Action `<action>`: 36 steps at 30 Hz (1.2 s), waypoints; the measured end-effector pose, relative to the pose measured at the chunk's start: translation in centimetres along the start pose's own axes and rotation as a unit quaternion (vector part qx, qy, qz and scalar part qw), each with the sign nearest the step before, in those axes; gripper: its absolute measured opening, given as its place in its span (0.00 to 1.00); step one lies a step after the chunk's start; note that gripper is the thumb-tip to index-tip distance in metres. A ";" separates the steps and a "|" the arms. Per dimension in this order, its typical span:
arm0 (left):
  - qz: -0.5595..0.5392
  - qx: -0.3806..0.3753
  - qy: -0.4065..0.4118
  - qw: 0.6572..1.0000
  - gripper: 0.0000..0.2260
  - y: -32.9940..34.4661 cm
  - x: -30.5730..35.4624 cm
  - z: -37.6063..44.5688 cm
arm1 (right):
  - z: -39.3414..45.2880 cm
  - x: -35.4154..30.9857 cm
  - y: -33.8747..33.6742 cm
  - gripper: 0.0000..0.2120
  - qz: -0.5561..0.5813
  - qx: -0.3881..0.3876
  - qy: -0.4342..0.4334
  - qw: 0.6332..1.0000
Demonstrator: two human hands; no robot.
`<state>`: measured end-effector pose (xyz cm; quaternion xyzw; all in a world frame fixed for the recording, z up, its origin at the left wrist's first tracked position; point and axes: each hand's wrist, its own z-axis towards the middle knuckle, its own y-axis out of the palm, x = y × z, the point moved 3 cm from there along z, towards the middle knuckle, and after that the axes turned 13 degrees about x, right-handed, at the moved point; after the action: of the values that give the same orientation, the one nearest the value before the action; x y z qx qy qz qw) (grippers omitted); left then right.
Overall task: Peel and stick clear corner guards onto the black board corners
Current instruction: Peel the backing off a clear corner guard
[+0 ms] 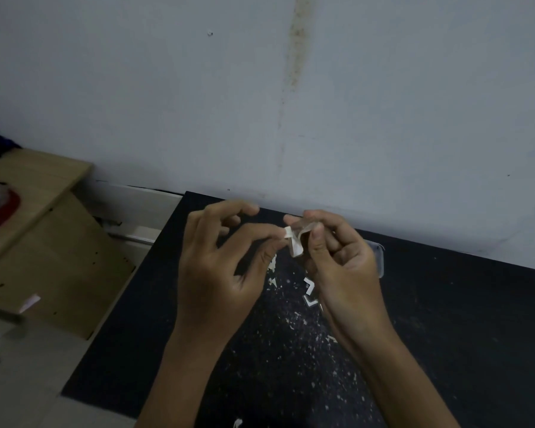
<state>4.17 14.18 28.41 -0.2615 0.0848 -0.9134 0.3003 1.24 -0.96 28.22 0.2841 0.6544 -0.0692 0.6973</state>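
Both hands are raised together above the far part of the black board (445, 319), meeting around a clear corner guard (305, 231). The right hand (342, 261) pinches the guard between thumb and fingertips, thumb on the near side, the other fingers curled behind it. The left hand (217, 267) pinches the white backing (292, 242) between thumb and forefinger at the guard's 9 o'clock side; the strip is partly lifted and hangs bent toward 6 o'clock. The left hand's other fingers are spread and curled above, touching nothing.

The board lies flat against the wall (260, 88), its far edge running from 10 o'clock toward 3 o'clock of the view. Under the hands, its surface is strewn with small white scraps (291, 322), densest at the centre and thinning toward 6 o'clock. Among them, just at 7 o'clock of the right hand, lie two white L-shaped pieces (309, 293). A clear flat thing (379, 257) rests on the board at 3 o'clock of the right hand; what it is I cannot tell.

At 9 o'clock of the board stands a wooden cabinet (44, 242), with a red object (0, 208) on top near the view's left edge.
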 end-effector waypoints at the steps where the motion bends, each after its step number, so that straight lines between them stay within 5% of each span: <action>1: -0.019 -0.017 -0.006 1.000 0.07 0.1 0.0 0.1 | 0.0 0.0 0.0 0.10 -0.006 -0.002 -0.005 1.000; 11: -0.139 -0.086 -0.049 0.985 0.08 0.6 0.5 0.3 | -0.1 0.2 -0.1 0.10 -0.022 -0.014 -0.021 0.999; 21: -0.060 -0.113 -0.049 0.991 0.06 0.9 0.4 0.6 | 0.1 0.1 -0.4 0.07 -0.017 0.000 -0.053 0.998; 36: 0.000 -0.042 -0.039 0.998 0.06 0.5 1.4 -0.9 | 0.4 0.4 -1.5 0.06 -0.045 0.106 -0.100 0.988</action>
<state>3.01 13.00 28.13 -0.3091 0.1115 -0.8983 0.2918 0.93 -2.26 27.42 0.3186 0.5827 -0.1977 0.7210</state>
